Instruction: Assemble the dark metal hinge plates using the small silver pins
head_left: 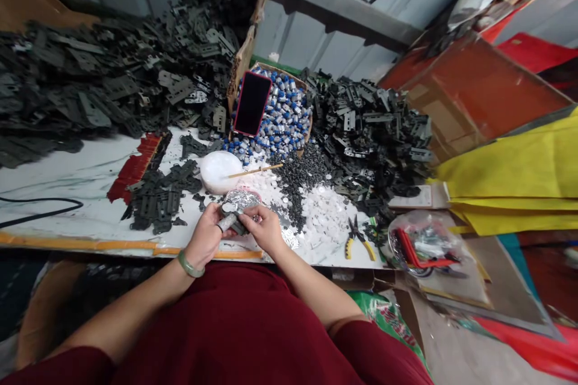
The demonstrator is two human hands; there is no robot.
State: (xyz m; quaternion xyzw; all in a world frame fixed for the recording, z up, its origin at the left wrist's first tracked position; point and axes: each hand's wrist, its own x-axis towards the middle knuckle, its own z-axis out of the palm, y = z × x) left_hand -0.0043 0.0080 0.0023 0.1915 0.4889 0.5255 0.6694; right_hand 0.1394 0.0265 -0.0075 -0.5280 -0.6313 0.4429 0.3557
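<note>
In the head view, I see the left hand (pixel 204 234) and right hand (pixel 267 230) both pinching a small grey part (pixel 238 226) over the desk's (pixel 85 175) near edge. Beyond it sit crumpled foil (pixel 244 197) and a white tub (pixel 210 183); pliers (pixel 355 232) lie right, a phone (pixel 252 103) farther off.

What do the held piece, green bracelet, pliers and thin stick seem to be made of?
Held piece: perhaps metal, being dull and dark; plastic isn't ruled out.
Bracelet: maybe jade or glass, smooth and pale green.
Pliers: dark head likely metal; yellow and black handles likely plastic or rubber.
Stick: probably wood or bamboo, from its plain tan colour.
</note>
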